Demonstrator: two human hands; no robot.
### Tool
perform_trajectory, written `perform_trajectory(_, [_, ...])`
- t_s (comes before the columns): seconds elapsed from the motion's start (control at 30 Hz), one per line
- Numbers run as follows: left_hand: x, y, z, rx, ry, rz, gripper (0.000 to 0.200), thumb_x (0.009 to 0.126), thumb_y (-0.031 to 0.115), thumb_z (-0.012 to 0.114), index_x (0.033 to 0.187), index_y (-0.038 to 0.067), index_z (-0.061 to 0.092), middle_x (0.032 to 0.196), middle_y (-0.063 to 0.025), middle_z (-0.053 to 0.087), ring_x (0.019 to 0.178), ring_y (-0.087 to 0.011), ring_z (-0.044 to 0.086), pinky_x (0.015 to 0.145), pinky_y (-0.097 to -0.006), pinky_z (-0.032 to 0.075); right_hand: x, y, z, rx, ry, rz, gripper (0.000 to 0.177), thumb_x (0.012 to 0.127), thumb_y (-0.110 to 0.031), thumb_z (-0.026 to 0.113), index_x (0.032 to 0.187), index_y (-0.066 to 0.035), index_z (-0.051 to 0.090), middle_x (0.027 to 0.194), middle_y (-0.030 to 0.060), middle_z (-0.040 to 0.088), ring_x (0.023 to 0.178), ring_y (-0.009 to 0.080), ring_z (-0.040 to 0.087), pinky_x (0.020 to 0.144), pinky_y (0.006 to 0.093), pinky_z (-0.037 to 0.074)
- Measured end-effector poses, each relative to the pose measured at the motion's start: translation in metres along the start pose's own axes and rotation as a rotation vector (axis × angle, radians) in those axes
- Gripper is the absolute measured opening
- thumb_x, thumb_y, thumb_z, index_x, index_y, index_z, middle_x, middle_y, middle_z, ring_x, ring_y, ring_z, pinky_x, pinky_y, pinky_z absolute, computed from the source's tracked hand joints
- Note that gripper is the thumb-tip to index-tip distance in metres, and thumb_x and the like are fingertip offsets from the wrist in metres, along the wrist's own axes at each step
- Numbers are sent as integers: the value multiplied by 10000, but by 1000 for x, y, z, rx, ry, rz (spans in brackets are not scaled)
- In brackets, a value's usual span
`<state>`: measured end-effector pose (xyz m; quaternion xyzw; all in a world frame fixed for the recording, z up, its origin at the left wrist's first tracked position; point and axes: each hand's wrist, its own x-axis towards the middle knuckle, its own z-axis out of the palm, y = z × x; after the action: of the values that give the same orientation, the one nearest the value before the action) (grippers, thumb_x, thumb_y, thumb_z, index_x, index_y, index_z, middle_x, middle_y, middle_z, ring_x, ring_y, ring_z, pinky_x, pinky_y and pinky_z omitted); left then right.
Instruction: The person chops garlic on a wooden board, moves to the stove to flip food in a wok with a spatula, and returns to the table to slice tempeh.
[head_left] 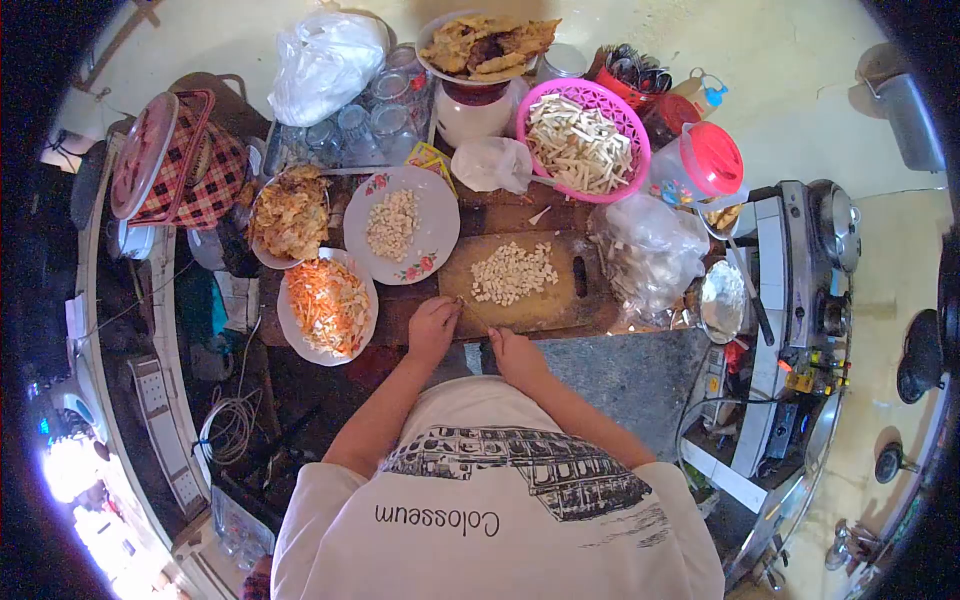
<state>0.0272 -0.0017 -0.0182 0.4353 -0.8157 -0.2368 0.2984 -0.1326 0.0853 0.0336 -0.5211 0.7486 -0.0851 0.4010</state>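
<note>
My left hand (434, 328) is closed at the near left corner of the wooden cutting board (540, 314). My right hand (512, 355) is closed just past the board's near edge. A thin, dark object, perhaps a knife, seems to run between the hands; it is too small to make out. Small pale diced pieces (512, 274) lie in a heap on the board. Beyond my left hand, a white flowered plate (432, 212) holds more pale pieces (392, 225). An oval white plate (369, 333) to the left carries shredded orange and white food (325, 308).
A pink basket (640, 135) of pale sticks, a bowl of fried food (478, 77) and glasses (391, 88) stand at the back. To the right are a plastic bag (652, 245), a red-lidded container (712, 160) and a stove (797, 270). A checkered basket (212, 178) is on the left.
</note>
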Motion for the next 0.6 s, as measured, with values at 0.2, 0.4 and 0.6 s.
perform_trajectory(0.2, [0,-3,2,-28,32,24,77,736,90,645,801,48,649,892,-80,647,848,-259,615,755,-356,501,9,11,19,122,69,-83,466,963,-340,312,888,49,557,789,290,595,773,456,578,695,523,452])
perform_trajectory(0.4, [1,1,-2,-16,-12,6,91,721,69,657,806,41,639,875,-87,639,827,-267,612,740,-358,500,12,6,19,32,38,-22,478,962,-349,308,855,47,554,769,289,596,742,450,587,676,519,464])
perform_trajectory(0.6, [3,4,-1,-54,42,24,122,727,79,668,827,30,618,878,-94,629,838,-277,599,754,-367,488,9,-1,11,-75,88,-3,464,955,-375,313,883,18,549,755,261,611,726,427,604,658,518,474])
